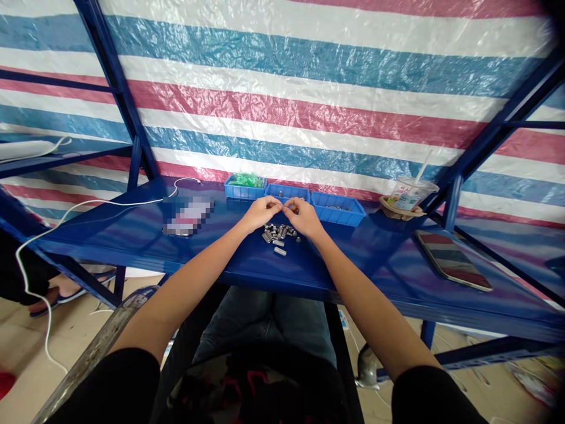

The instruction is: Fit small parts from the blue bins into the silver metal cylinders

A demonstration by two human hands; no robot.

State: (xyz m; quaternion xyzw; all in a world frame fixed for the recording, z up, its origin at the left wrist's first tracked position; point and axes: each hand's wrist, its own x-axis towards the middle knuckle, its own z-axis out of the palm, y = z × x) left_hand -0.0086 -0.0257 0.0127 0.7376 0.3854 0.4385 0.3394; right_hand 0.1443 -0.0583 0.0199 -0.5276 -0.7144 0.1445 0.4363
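Observation:
My left hand (260, 214) and my right hand (303, 215) meet at the fingertips above the blue table. Both are closed in a pinch, and what lies between the fingers is too small to make out. Just below them is a pile of small silvery metal parts (279, 231), with one cylinder (279, 251) lying apart toward the table's front edge. Behind my hands stand three blue bins in a row: the left bin (245, 192) holds green material, the middle bin (288, 191) is partly hidden by my hands, and the right bin (338, 209) has small parts inside.
A plastic cup (408, 194) with a straw sits in a cardboard holder at the right. Nearer lies a phone (454, 259). A blurred-out flat object (188, 216) and a white cable (110, 204) are at the left. Blue frame posts flank the table (176, 253).

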